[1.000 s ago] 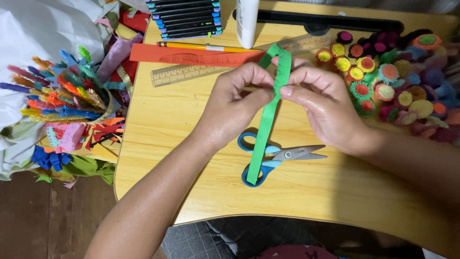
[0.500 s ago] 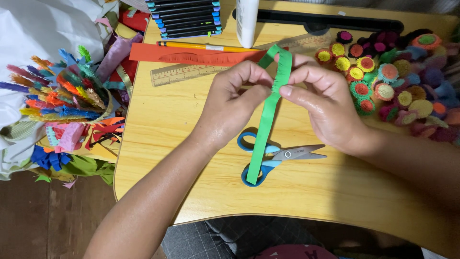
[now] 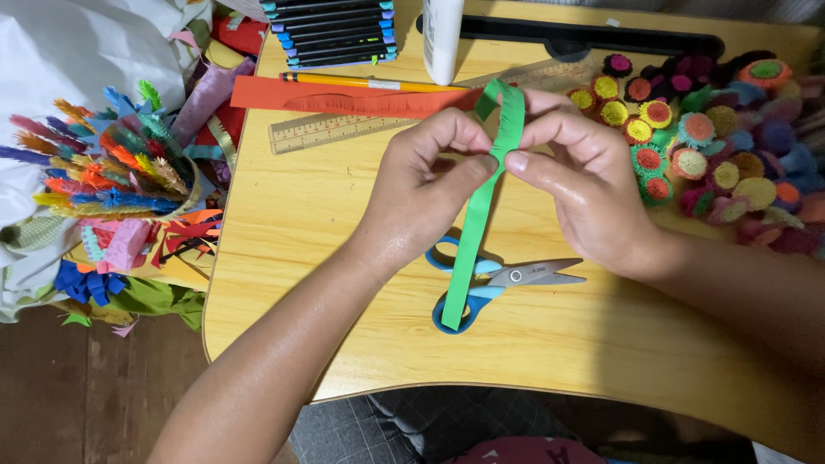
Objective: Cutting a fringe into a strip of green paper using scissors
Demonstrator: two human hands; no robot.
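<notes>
A long green paper strip (image 3: 474, 236) with a fringed top hangs between both my hands over the wooden table (image 3: 326, 258). My left hand (image 3: 425, 185) pinches it from the left and my right hand (image 3: 580, 185) pinches it from the right, thumbs meeting near the strip's upper part. The top of the strip folds over above my fingers. Its lower end lies across blue-handled scissors (image 3: 507, 277) resting shut on the table.
A red fringed paper strip (image 3: 344, 101), a pencil (image 3: 361, 82), a ruler (image 3: 335, 131), a white bottle (image 3: 443, 39) and a marker set (image 3: 331, 30) lie at the back. Several rolled paper flowers (image 3: 713, 146) crowd the right. Colourful paper scraps (image 3: 120, 189) pile up at left.
My fingers have shifted slightly on the green strip; its folded top has bent a little more. Nothing else has moved.
</notes>
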